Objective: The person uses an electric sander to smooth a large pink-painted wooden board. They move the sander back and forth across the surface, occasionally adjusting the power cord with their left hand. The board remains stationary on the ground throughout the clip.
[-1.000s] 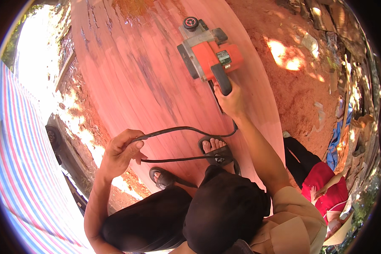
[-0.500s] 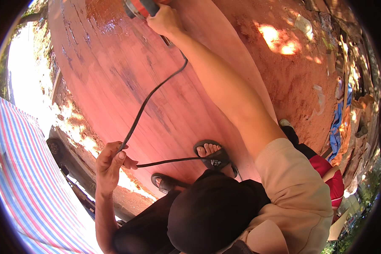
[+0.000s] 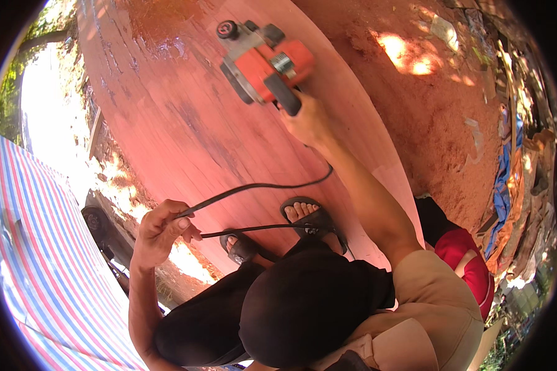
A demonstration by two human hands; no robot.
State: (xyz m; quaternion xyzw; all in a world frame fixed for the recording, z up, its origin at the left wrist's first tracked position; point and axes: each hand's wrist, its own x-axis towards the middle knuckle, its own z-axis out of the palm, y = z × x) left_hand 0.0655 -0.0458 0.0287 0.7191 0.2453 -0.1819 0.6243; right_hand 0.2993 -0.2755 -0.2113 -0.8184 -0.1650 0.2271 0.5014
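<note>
A red and grey corded power tool, shaped like a belt sander (image 3: pixel 297 57), is at the far middle of a broad pinkish-red wooden slab (image 3: pixel 161 136). My right hand (image 3: pixel 308 122) grips its black rear handle, arm stretched forward. The tool's underside is hidden. From behind it a black power cord (image 3: pixel 247 186) sags across the slab to my left hand (image 3: pixel 158 230). There my left fingers close on the cord near the slab's left edge, and a second length of it runs back right past my sandalled foot.
My sandalled feet (image 3: pixel 303 210) rest on the slab's near part. A striped plastic sheet (image 3: pixel 43 247) hangs at left, beside a dark wheel (image 3: pixel 95 221). Red earth (image 3: pixel 408 123) lies at right. Behind my right arm is a person in red (image 3: pixel 461 253).
My right hand has drawn the sander back toward me and to the right, bringing it fully into view. The cord has slackened into a bend; my left hand keeps its hold.
</note>
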